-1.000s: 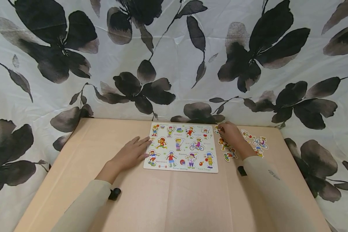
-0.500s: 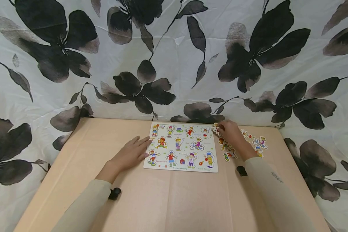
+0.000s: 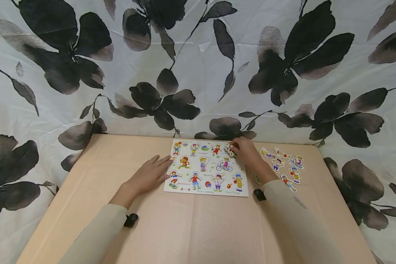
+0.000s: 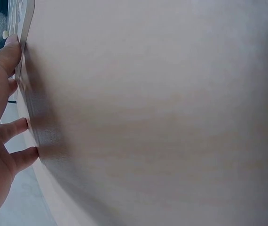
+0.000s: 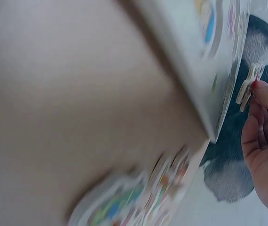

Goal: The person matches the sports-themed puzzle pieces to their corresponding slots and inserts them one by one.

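Note:
A white puzzle board (image 3: 187, 176) printed with children doing sports lies near the table's back edge. My left hand (image 3: 150, 171) rests against its left edge with fingers extended. In the left wrist view, the left thumb touches the board's side and other fingertips meet the tabletop. Above the board's top right part, my right hand (image 3: 249, 154) pinches a small figure-shaped puzzle piece (image 5: 248, 87) between thumb and fingers. That piece is seen edge-on in the right wrist view, apart from the board, so its picture is mostly hidden.
Several loose puzzle pieces (image 3: 278, 164) lie right of the board, one partly hidden by the right forearm. The tan table (image 3: 198, 227) extends toward me. A white cloth with dark flowers (image 3: 201, 66) hangs behind the table.
My right hand has moved left from the loose pieces to over the board, carrying a puzzle piece. More loose pieces show where it was. The left hand has stayed in place.

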`<state>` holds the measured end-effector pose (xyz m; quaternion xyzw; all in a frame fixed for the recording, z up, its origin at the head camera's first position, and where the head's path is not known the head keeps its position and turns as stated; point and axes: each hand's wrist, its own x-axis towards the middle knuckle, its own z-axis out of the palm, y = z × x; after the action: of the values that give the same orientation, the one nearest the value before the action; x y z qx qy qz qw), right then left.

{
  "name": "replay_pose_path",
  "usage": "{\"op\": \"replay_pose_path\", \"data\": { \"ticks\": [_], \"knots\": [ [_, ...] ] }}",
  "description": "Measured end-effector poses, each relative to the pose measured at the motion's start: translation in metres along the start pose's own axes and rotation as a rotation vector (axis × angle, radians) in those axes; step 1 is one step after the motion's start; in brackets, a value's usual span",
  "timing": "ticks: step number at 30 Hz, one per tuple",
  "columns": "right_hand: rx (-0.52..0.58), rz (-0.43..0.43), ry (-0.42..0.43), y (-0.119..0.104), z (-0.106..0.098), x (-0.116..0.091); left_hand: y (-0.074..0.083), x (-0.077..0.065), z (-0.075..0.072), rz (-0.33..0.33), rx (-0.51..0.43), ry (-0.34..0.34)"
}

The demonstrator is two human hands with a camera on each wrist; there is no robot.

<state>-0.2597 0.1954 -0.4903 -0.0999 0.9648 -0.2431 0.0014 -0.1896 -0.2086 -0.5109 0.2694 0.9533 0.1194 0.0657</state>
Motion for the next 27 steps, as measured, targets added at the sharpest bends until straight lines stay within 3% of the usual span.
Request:
{"op": "replay_pose_path", "data": {
  "ticks": [15,27],
  "knots": [
    [-0.050,-0.017,-0.076,-0.026,0.027,0.020,-0.001,0.001,0.000,0.013,0.007,0.003],
    [-0.048,0.010,-0.058,-0.040,0.033,0.017,-0.001,-0.001,0.001,0.011,0.010,0.002]
  ]
}}
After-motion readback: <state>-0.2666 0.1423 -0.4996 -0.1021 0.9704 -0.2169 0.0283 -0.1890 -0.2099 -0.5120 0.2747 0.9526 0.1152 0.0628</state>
